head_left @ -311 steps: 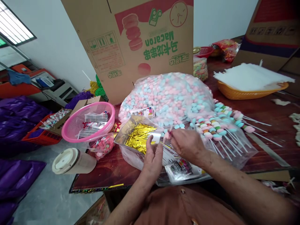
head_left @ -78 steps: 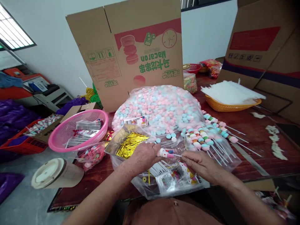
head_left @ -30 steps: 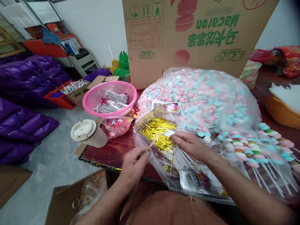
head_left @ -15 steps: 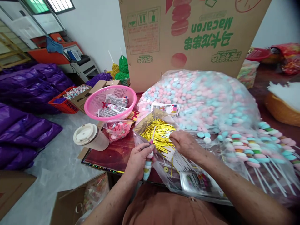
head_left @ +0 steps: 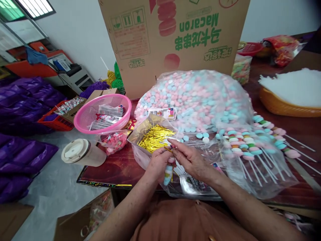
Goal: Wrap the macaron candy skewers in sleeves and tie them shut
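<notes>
My left hand [head_left: 157,164] is closed around a candy skewer [head_left: 168,176] of pastel discs, which hangs with its blue end down below my fingers. My right hand [head_left: 192,160] meets it at the upper end of the candy, thumb and fingers pinched together. A thin gold twist tie [head_left: 168,149] shows between the two hands at that spot. Just beyond them is an open box [head_left: 136,134] lined with plastic, heaped with gold twist ties [head_left: 155,138]. White sticks [head_left: 180,169] and a printed clear packet [head_left: 192,184] lie below my right hand.
Behind stands a large clear bag of pastel candy discs [head_left: 195,100] against a carton [head_left: 150,77]. Finished skewers [head_left: 243,144] lie at right, near a basket of white sticks [head_left: 288,107]. To the left are a pink basket [head_left: 80,124] and a lidded cup [head_left: 92,154].
My right hand has left the box of twist ties and come to the skewer in my left hand, with a gold tie there. The view has swung right.
</notes>
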`<state>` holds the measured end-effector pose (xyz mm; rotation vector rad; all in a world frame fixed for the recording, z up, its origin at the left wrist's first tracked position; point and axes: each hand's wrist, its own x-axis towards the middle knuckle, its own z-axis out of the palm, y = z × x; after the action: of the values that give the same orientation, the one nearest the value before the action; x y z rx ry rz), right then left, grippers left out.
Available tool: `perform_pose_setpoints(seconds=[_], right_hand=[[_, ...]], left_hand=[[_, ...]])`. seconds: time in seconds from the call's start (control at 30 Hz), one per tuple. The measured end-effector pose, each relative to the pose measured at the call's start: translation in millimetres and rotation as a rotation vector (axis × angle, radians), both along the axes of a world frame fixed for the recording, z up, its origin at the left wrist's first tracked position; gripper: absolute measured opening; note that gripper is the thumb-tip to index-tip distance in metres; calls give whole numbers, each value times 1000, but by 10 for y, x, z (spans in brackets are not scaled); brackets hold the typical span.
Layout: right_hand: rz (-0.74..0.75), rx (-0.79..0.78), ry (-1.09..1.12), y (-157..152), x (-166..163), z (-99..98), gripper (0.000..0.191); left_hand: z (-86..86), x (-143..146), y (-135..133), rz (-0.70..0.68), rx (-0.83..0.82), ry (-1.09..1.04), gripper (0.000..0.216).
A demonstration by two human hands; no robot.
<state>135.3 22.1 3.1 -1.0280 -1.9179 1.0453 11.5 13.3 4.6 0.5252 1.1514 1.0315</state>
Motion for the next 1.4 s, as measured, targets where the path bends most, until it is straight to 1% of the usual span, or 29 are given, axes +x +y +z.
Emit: perform_pose_setpoints(seconds=[0.07, 0.17, 0.3, 0.37, 0.4, 0.47, 0.5, 0.53, 0.57, 0.63, 0.67, 0.77, 0.83, 0.87, 0.9, 0.93, 1.0, 1.03, 1.1, 1.17, 1.23, 1.27, 1.3, 1.33, 1.37, 1.4], right_hand=[[-53, 39, -58, 0, 32, -14, 42], [-111, 87, -152, -2, 73, -21, 43], [-92, 153, -287, -14, 94, 17, 46], [-112, 168, -330, -33, 72, 25, 48], [-142, 172, -323, -46, 54, 17, 50], [-248, 153, -233, -75, 18, -16, 52], [-301, 110, -161, -88, 8, -34, 53], [-320, 45, -86, -97, 8, -48, 51], [-301, -26, -20, -101, 21, -54, 46], [-171, -110, 48, -96, 85, -30, 32], [-85, -101, 49, -88, 132, -2, 26], [122, -11, 25, -55, 278, 107, 22], [247, -37, 44, -41, 326, 158, 22], [281, -70, 58, -41, 327, 169, 22], [280, -101, 70, -47, 313, 168, 23], [243, -125, 76, -60, 286, 159, 23], [81, -118, 54, -102, 215, 125, 25], [-8, -79, 14, -128, 182, 109, 25], [-125, 75, -129, -173, 146, 95, 21], [-186, 298, -334, -196, 162, 118, 20], [-250, 515, -524, -197, 218, 172, 24], [-306, 602, -589, -197, 250, 202, 26], [-364, 666, -624, -200, 278, 227, 26], [-401, 710, -621, -209, 300, 241, 26], [-414, 734, -587, -223, 314, 242, 25], [-390, 731, -537, -241, 321, 229, 24]], left_hand=[[5, 31, -11, -25, -1, -2, 8], [17, 43, -41, -69, 13, 8, 9], [14, 20, -77, -138, 24, 61, 11], [-10, 14, -89, -128, 33, 51, 17], [-25, 14, -93, -109, 50, 40, 20], [-50, 18, -96, -59, 110, 23, 24], [-56, 18, -95, -37, 138, 21, 25], [-57, 15, -93, -22, 159, 20, 25], [-51, 6, -91, -17, 162, 10, 25], [-23, -25, -87, -58, 109, -47, 26], [-2, -46, -86, -106, 63, -93, 26], [63, -102, -97, -296, -61, -251, 29], [98, -120, -113, -378, -73, -344, 36], [111, -122, -121, -387, -66, -375, 38], [120, -119, -127, -373, -56, -391, 40], [125, -113, -131, -342, -47, -394, 41], [126, -90, -133, -246, -37, -361, 44], [121, -71, -132, -190, -25, -330, 46], [98, -14, -128, -90, 29, -257, 49], [64, 71, -122, -20, 122, -161, 46], [47, 165, -103, 52, 235, -39, 46], [58, 201, -87, 81, 261, 22, 48], [90, 221, -66, 79, 244, 66, 50], [146, 220, -43, 40, 196, 79, 52], [224, 195, -22, -36, 133, 53, 53], [321, 147, -6, -120, 86, -4, 55]])
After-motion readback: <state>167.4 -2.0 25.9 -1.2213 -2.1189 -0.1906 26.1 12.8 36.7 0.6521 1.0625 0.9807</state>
